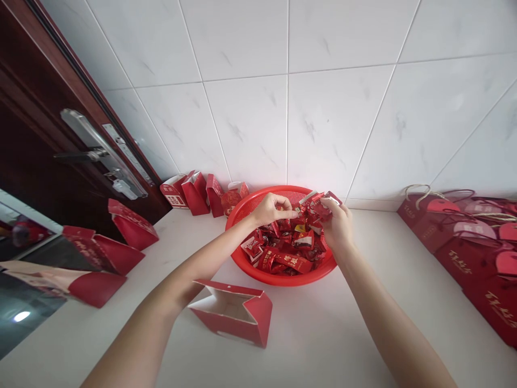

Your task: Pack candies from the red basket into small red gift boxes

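A round red plastic basket [283,279] with a perforated wall stands before me, holding many red-wrapped candies [287,260]. Above its right side my right hand [338,222] is closed around several red candy packets [317,206]. My left hand [274,210] is over the basket's middle, thumb and fingers drawn together in a pinch; whatever may be between the fingertips is too small to name. Nearer to me, below the basket, a red paper box [246,318] stands with its top open and its pale inside showing. My left forearm passes beside it.
Red paper boxes [196,194] stand along the tiled wall [250,124], and more red boxes [133,229] are at the left edge. Dark red gift bags [456,253] with rope handles line the right side. A dark door [44,108] with a metal handle [100,153] is at left.
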A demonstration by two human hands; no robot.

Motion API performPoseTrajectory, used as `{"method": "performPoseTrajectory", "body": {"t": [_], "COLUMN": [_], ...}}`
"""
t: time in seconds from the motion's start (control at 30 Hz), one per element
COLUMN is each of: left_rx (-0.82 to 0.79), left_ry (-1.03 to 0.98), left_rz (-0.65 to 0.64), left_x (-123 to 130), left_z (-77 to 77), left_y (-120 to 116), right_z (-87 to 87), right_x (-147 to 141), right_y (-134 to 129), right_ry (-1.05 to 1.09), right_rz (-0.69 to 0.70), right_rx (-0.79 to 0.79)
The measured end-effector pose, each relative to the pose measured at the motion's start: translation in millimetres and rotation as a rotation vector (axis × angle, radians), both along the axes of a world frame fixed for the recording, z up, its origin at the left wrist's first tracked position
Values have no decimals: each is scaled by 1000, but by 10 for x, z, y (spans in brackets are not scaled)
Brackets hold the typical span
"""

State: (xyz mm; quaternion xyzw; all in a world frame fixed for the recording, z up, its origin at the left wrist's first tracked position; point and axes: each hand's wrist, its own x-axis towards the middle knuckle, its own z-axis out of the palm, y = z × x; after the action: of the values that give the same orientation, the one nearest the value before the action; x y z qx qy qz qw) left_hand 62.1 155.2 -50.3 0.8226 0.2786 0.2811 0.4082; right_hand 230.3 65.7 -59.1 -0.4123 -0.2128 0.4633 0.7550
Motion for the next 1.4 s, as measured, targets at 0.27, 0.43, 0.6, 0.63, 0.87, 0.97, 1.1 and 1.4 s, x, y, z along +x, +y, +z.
{"method": "performPoseTrajectory", "body": {"t": [0.27, 0.43, 0.6, 0.63, 0.87, 0.97, 1.1, 1.4], "left_rx": [54, 41, 83, 109, 256, 271, 91, -47], "left_ry": [-81, -251, -358, -350, -246, -134, 158, 128], "left_rz": [75, 144, 175, 173, 161, 138, 28, 124], "left_x": [-12, -141, -371, -419, -863, -1177, -1503, -1317], "left_z": [79, 176, 342, 384, 678, 796, 797, 278], "left_y": [-44, -194, -474, -538, -1155, -1484, -1737, -1601], "right_z": [-54, 46, 276, 314, 507, 574, 623, 557], "right_x": [-1, -47, -190, -230, -465, -470, -424, -291], "right_y": [15, -60, -308, -368, -714, -826, -946, -1007], "right_ry": [-3, 39, 6, -8, -96, -134, -223, -519], "right_rz": [82, 289, 548, 580, 584, 614, 705, 805], "right_rx": [-54, 44, 61, 60, 119, 121, 116, 180]}}
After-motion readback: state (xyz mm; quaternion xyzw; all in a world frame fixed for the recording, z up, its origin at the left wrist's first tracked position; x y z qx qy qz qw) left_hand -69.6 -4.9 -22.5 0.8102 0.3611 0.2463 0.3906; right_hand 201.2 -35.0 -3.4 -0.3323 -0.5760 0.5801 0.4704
